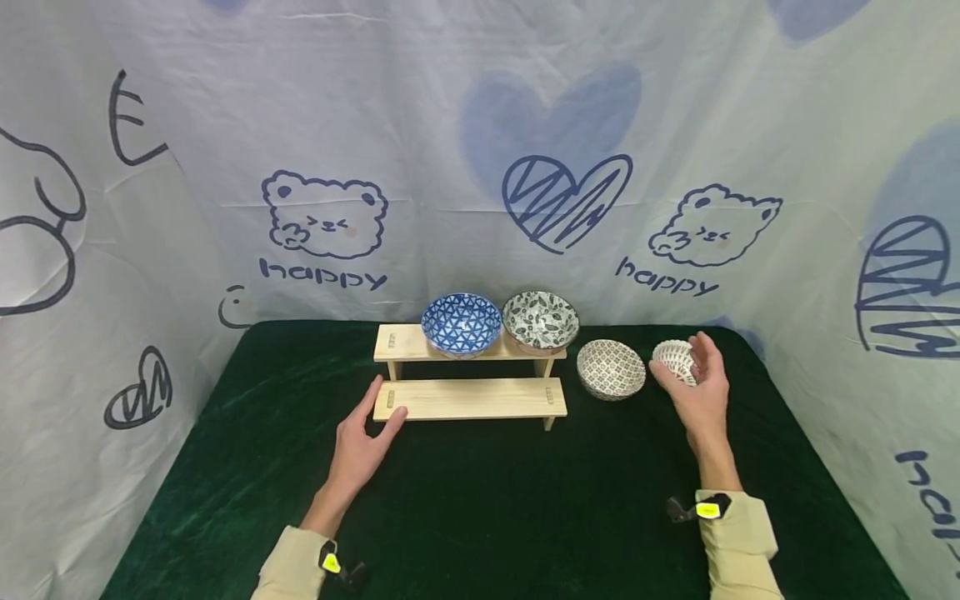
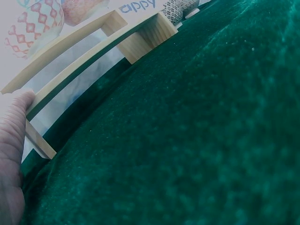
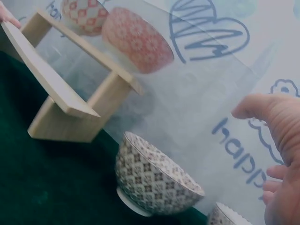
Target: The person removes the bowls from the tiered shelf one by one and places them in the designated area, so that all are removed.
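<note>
Left hand (image 1: 358,450): is resting at the left end of the lower step (image 1: 472,399), thumb at the front edge and fingers near the back corner, well parted; how firmly it is pressing, I cannot tell.
Right hand (image 1: 702,404): is hovering about the white bowl (image 1: 672,360), thumb and fingers standing apart; the right wrist view is showing a gap between thumb and bowl, so it seems to be holding nothing.
White bowl: is sitting on the cloth (image 1: 480,508), farthest right of the 4 bowls, partly hiding behind the fingers.
Brown bowl (image 1: 611,368): is sitting on the cloth, between the steps and the white bowl, touching neither.
Upper step (image 1: 405,340): is bearing 2 bowls side by side, the blue bowl (image 1: 461,323) at left and the floral bowl (image 1: 540,320) at right.
Bowls up: 2 of 4 are standing on the wood, so the work is looking about half done.
Bowls down: 2 are remaining on the cloth, apparently still needing handling.
</note>
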A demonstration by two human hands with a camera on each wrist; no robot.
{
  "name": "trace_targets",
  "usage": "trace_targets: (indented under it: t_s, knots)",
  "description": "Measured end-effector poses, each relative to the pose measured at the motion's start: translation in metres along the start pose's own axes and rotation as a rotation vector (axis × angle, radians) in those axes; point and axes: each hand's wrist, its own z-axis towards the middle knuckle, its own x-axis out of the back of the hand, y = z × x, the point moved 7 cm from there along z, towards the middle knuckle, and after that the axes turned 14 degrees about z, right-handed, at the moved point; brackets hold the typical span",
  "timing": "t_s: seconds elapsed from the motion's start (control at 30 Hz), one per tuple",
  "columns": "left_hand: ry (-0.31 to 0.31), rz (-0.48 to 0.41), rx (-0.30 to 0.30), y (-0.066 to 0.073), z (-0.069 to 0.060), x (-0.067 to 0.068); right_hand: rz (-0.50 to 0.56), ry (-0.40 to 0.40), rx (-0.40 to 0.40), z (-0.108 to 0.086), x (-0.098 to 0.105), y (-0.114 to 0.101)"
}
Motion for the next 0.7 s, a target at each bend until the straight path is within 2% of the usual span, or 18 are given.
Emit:
trace_targets:
  t_s: [0.1, 0.3, 0.5, 0.7]
  knots:
    - [0.001, -0.002, 0.000, 0.000, 0.000, 0.000, 0.042, -0.070, 0.001, -0.004, -0.012, -0.002]
    - [0.010, 0.007, -0.002, 0.000, 0.002, 0.000, 0.038, -0.210, 0.051, -0.012, -0.038, -0.007]
    - [0.017, 0.009, -0.010, 0.001, 0.003, -0.001, 0.040, -0.276, 0.088, -0.019, -0.050, -0.013]
    - [0.013, -0.007, 0.002, 0.001, 0.002, 0.000, 0.082, -0.361, 0.080, -0.027, -0.069, -0.013]
